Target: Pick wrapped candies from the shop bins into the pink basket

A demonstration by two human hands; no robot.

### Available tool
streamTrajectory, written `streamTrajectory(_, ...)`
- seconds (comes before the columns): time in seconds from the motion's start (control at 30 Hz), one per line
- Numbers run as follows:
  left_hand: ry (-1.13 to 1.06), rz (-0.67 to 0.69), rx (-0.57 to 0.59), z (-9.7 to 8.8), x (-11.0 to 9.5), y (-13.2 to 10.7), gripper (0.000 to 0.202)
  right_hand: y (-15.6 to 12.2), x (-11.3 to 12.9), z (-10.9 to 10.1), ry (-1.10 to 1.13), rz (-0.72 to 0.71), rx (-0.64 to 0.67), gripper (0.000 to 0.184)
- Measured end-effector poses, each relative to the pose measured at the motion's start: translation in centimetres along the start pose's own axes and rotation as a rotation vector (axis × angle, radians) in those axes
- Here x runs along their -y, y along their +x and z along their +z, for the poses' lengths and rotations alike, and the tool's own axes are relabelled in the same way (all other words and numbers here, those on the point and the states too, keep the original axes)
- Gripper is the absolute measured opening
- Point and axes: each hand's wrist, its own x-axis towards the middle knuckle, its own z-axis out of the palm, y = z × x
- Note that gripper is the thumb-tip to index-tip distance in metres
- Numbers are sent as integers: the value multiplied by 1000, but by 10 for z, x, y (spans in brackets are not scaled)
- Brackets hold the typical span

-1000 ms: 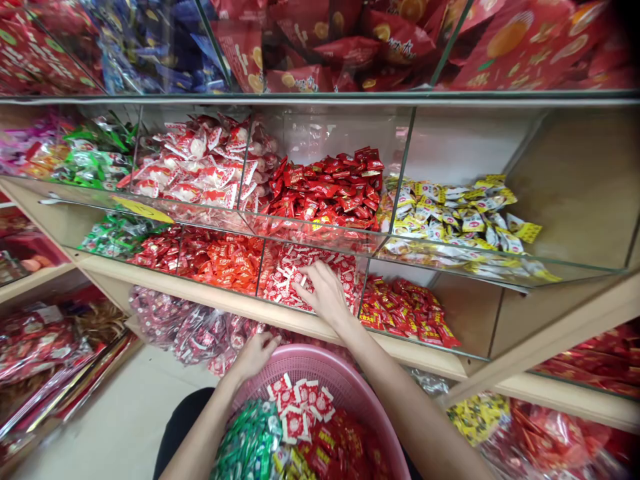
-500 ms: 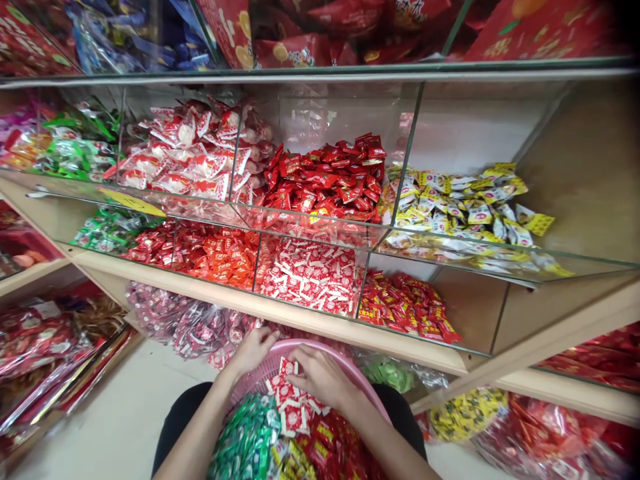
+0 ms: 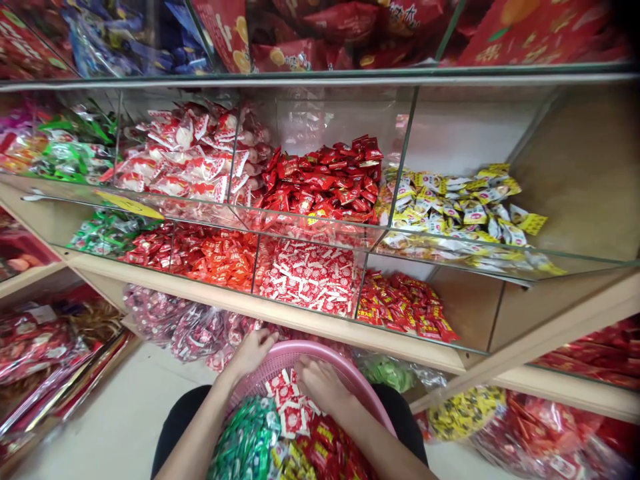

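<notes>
A pink plastic basket (image 3: 360, 387) sits between my knees, holding several kinds of wrapped candy. My left hand (image 3: 253, 351) is closed on its far left rim. My right hand (image 3: 320, 381) is inside the basket, fingers curled under, beside the red-and-white wrapped candies (image 3: 291, 410). Whatever those fingers hold, if anything, is hidden. Green wrapped candies (image 3: 247, 433) fill the basket's left side. Red wrapped candies with yellow print (image 3: 333, 447) lie at the right, and yellow ones (image 3: 293, 460) show at the bottom between them.
A shelf ledge (image 3: 200, 290) runs just beyond the basket. Above it, glass-fronted bins hold red-and-white candies (image 3: 310, 277), red candies (image 3: 405, 307) and yellow-white candies (image 3: 460, 207). Clear bags of candy (image 3: 195, 330) lie below the ledge. Another bag (image 3: 467, 413) is at right.
My right hand has drawn its fingers in from the red-and-white candies and shifted slightly right. My left hand stays at the rim.
</notes>
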Motion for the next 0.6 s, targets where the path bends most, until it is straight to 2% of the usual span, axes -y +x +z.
streamTrajectory(0.13, -1, -2, -3, 2, 4, 1, 41, -3, 1, -8, 35, 3, 18, 25)
streamTrajectory(0.23, -4, 1, -8, 3, 6, 2, 42, -10, 2, -29, 66, -36, -4, 20)
streamTrajectory(0.33, -12, 9, -4, 4, 7, 3, 41, -17, 6, -67, 105, -143, -95, 14)
streamTrajectory(0.47, -18, 5, 8, 3, 9, 4, 40, -10, 6, -127, 237, -283, -327, 13)
streamTrajectory(0.53, -15, 1, 6, 3, 10, 4, 41, 3, 3, -150, 276, -293, -427, 14)
streamTrajectory(0.6, -10, 1, 2, 3, 10, 4, 41, 21, -3, -164, 268, -235, -525, 15)
